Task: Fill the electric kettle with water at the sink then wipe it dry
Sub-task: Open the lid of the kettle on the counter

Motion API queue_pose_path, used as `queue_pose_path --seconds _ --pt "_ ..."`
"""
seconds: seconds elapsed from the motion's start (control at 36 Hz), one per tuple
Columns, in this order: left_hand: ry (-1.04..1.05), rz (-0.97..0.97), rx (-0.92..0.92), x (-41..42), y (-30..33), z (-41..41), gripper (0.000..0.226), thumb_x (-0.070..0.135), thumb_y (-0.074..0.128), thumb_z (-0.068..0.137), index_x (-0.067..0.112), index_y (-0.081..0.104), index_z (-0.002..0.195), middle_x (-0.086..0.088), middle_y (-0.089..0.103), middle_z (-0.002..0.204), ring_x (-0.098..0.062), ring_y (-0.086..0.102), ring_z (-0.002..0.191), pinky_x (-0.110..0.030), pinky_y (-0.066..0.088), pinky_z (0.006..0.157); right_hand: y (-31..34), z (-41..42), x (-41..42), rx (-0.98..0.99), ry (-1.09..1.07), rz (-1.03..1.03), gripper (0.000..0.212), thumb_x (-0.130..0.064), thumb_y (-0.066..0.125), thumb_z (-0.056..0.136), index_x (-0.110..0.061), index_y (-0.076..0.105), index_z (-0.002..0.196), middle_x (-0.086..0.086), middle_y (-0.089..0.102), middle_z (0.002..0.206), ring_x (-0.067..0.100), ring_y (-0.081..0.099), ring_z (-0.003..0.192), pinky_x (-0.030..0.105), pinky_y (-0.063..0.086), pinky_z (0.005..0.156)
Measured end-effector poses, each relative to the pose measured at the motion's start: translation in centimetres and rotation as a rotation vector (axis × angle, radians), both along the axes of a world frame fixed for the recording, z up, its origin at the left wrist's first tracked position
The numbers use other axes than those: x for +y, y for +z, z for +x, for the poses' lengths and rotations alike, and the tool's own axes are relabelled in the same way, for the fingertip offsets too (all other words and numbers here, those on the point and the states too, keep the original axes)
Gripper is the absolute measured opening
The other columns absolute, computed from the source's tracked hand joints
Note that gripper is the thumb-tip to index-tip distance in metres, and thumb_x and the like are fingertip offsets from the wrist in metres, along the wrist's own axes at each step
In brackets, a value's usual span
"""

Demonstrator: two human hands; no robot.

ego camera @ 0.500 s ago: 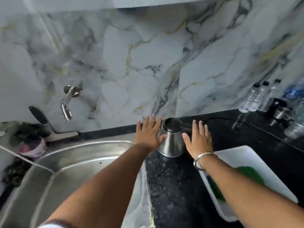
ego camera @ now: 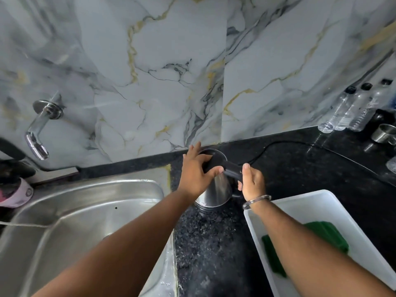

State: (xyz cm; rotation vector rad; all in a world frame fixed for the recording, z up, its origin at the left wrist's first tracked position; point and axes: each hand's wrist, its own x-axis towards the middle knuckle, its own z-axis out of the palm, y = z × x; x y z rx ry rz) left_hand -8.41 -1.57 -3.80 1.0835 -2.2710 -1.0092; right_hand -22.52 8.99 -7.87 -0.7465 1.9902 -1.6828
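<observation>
Kettle [ego camera: 216, 189] — smooth steel, likely slippery. Left hand [ego camera: 196, 172] clasps its lid; right hand [ego camera: 252, 182] wraps the handle — soundest hold.

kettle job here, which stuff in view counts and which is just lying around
For the job: kettle, tap, sink, green cloth, left hand, right hand.

Lying about: plastic bottles, steel cup, white tray.
</observation>
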Motion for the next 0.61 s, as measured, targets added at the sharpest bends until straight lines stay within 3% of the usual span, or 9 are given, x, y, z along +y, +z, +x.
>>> queue_pose_path --seconds 0.08,0.17,0.25,0.31,0.42,0.53,0.61 --pt "0.012 0.022 0.015 0.2 0.7 -0.1 0.053 0.039 0.081 0.085 0.016 0.069 0.130 -0.008 0.012 0.173 -0.028 -0.003 0.161 -0.057 0.008 0.129 -1.1 -0.3 -0.3 0.031 -0.018 -0.006 0.055 -0.056 0.040 0.084 -0.013 0.041 0.051 -0.006 0.038 0.041 0.020 0.042 0.042 0.041 0.043 0.042" --pt "0.031 -0.003 0.023 0.5 0.6 0.3 0.059 0.043 0.081 0.085 0.017 0.066 0.136 -0.009 0.009 0.173 -0.028 0.000 0.161 -0.053 0.011 0.130 -1.4 -0.4 -0.5 0.100 -0.045 0.041 0.051 -0.057 0.038 0.088 -0.021 0.045 0.051 -0.004 0.041 0.040 0.029 0.047 0.044 0.054 0.048 0.046" --pt "0.071 -0.062 0.052 0.9 0.9 1.4 0.067 0.049 0.080 0.083 0.016 0.063 0.140 -0.009 0.020 0.170 -0.026 0.017 0.158 -0.043 0.020 0.128 -0.7 0.1 -0.8 0.139 -0.040 0.032 0.058 -0.064 0.036 0.088 -0.019 0.042 0.051 0.003 0.038 0.043 0.033 0.046 0.043 0.054 0.045 0.045" --pt "0.077 -0.098 0.081 0.9 1.4 2.4 0.068 0.051 0.078 0.084 0.019 0.062 0.142 -0.008 0.031 0.163 -0.026 0.027 0.153 -0.044 0.026 0.126 0.3 0.8 -1.1 0.194 -0.052 0.010 0.061 -0.061 0.036 0.088 -0.014 0.040 0.050 0.011 0.040 0.043 0.037 0.046 0.044 0.054 0.044 0.046" --pt "0.009 -0.318 0.145 0.7 3.2 5.1 0.064 0.055 0.058 0.093 0.026 0.053 0.149 -0.011 0.041 0.154 -0.030 0.038 0.142 -0.042 0.034 0.118 2.2 2.2 -1.6 0.258 -0.103 -0.069 0.068 -0.053 0.033 0.090 0.003 0.045 0.054 0.026 0.049 0.048 0.043 0.052 0.048 0.053 0.044 0.046" --pt "-0.060 -0.561 0.248 -0.5 5.7 8.4 0.061 0.034 0.048 0.104 0.015 0.031 0.159 -0.017 0.047 0.149 -0.037 0.048 0.133 -0.057 0.041 0.111 5.0 4.5 -2.5 0.365 -0.088 -0.147 0.072 -0.052 0.029 0.094 0.005 0.047 0.055 0.025 0.048 0.046 0.041 0.049 0.045 0.050 0.041 0.044" --pt "-0.178 -0.807 0.202 -1.8 7.7 10.6 0.058 0.032 0.050 0.105 0.012 0.029 0.156 -0.019 0.049 0.149 -0.042 0.046 0.140 -0.063 0.036 0.114 7.1 7.1 -3.2 0.501 -0.085 -0.166 0.066 -0.045 0.031 0.095 0.004 0.046 0.052 0.016 0.042 0.042 0.035 0.040 0.042 0.043 0.034 0.043"
